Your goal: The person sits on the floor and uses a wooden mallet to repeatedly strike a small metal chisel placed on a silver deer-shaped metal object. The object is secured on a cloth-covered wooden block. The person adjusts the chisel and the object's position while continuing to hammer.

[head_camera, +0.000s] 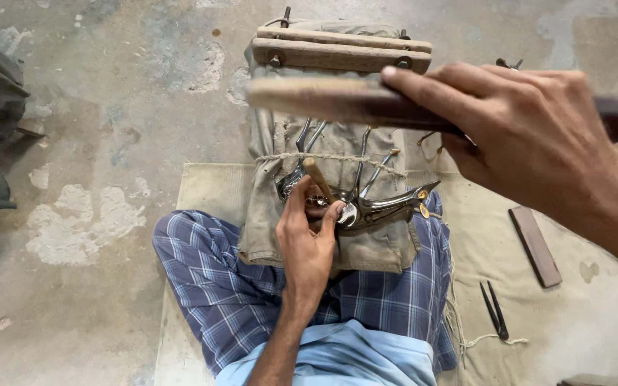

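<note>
**Head view: flat wooden bat raised over shiny metal piece pinned on a cloth-wrapped block**

Head camera looking down at my lap: my right hand (pixel 538 139) is closed around a flat wooden bat (pixel 337 100), forefinger stretched along its top edge, the blade blurred and lying nearly level, running left from my grip across the frame. My left hand (pixel 309 239) sits lower and nearer my body, fingers curled about a short wooden peg (pixel 317 179) and pressed against the curved polished metal piece (pixel 380 209), which it steadies on the cloth-wrapped block (pixel 323 229) resting on my checked-cloth legs.

The metal piece lies down and to the left of my right hand, under the bat's far end and apart from it; its long axis runs roughly left to right, the pointed tip (pixel 432 189) toward my right. My left hand is touching it, so is much the nearer. Thin metal rods (pixel 366 161) rise from it under a cord (pixel 323 157) tied round the block, and two bolted wooden bars (pixel 337 50) cross the block's top just beyond the bat.

On the mat (pixel 194 186) to my right lie a dark flat bar (pixel 536 245) and black pincers (pixel 493 309), well apart from both hands. My left fingers lie close beside the metal, below the bat.
</note>
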